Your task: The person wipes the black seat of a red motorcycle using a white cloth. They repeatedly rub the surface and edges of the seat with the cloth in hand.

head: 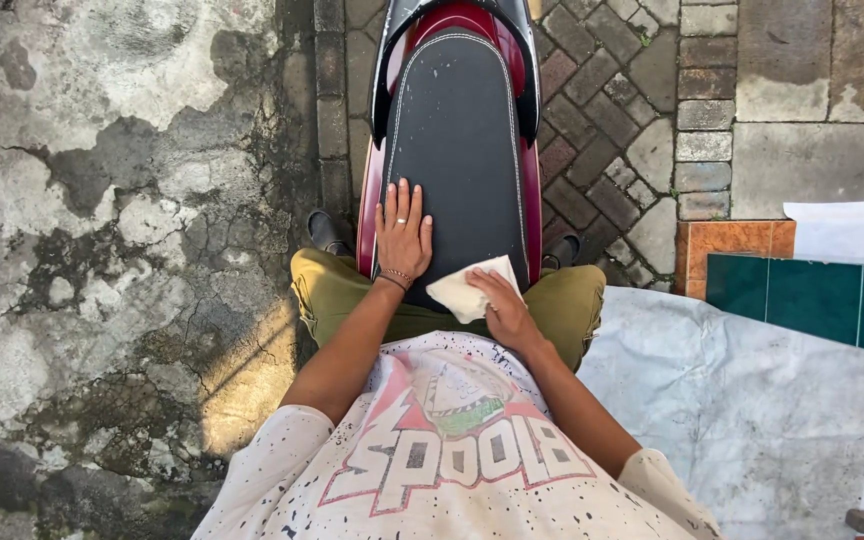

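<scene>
A black scooter seat (457, 130) with white stitching runs away from me, set in dark red bodywork (372, 200). I sit astride it in olive trousers. My left hand (403, 233) lies flat on the seat's near left part, fingers spread, with a ring and a bracelet on it. My right hand (501, 310) presses a folded cream cloth (470, 288) onto the near end of the seat, its fingers closed over the cloth's edge.
Cracked, stained concrete (122, 230) spreads to the left. Brick paving (612, 110) lies ahead and to the right. A low ledge with green and orange tiles (802, 290) and a grey slab (752, 400) stand at the right. My black shoes (329, 232) rest beside the scooter.
</scene>
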